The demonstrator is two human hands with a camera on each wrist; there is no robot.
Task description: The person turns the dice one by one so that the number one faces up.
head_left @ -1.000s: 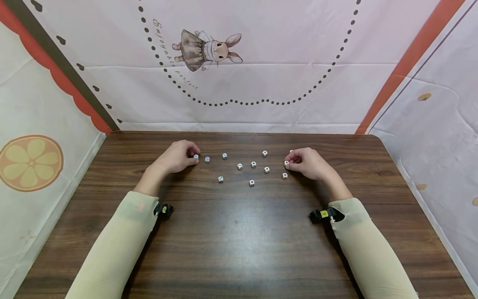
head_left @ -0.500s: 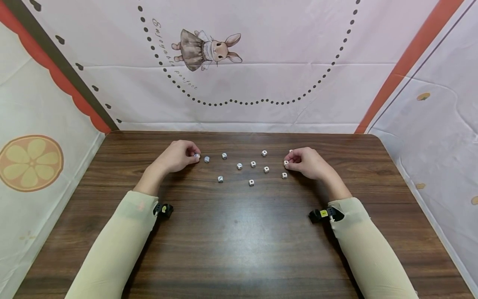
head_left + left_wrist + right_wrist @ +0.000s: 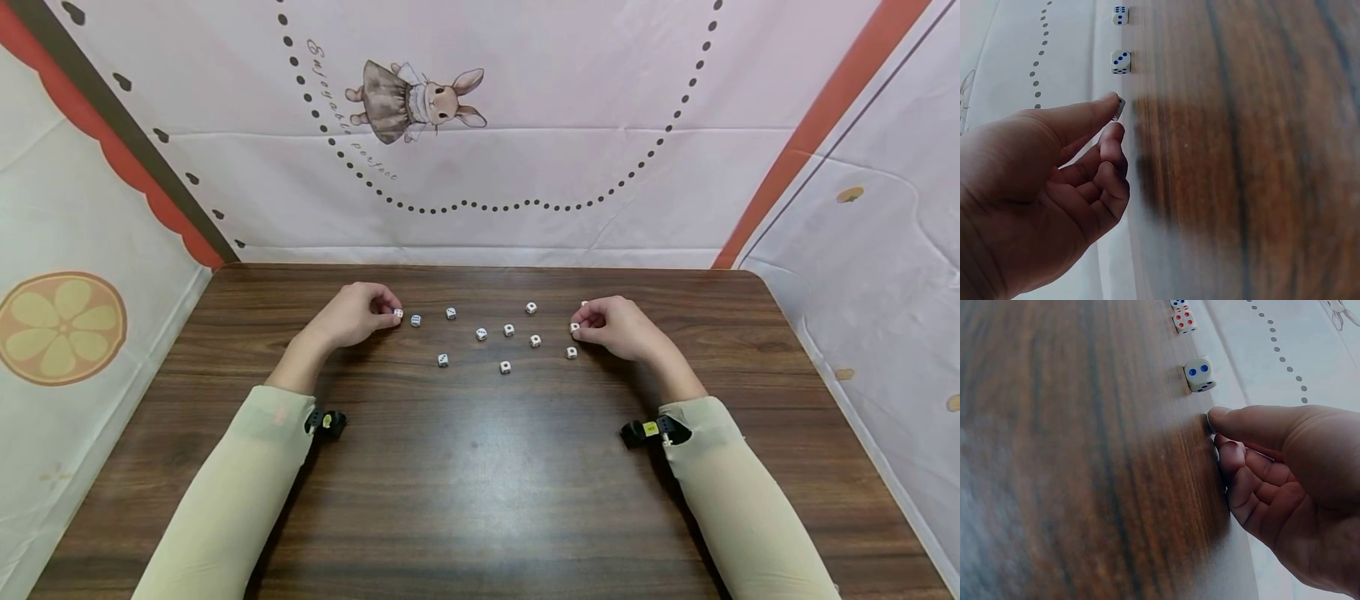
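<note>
On the left of the dice group, my left hand (image 3: 356,315) pinches a small white die (image 3: 398,313) between thumb and index finger. The left wrist view shows this die (image 3: 1120,107) mostly covered by the thumb tip, its other fingers curled. Just to its right lies a second die (image 3: 416,321). My right hand (image 3: 621,327) holds another die (image 3: 574,328) by thumb and fingertips at the right end; in the right wrist view only a dark sliver of it shows. One die (image 3: 572,353) lies nearer me, and another (image 3: 585,304) peeks out behind the right fingers.
Several more white dice are scattered between the hands, among them a die (image 3: 443,360) at left front and a die (image 3: 531,308) towards the back. The brown wooden table (image 3: 480,500) ends at a printed cloth backdrop (image 3: 525,167), with cloth on both sides too.
The die in my left hand has been turned between the fingers, so another face shows on top, and it has shifted slightly right. My right hand has stayed in place.
</note>
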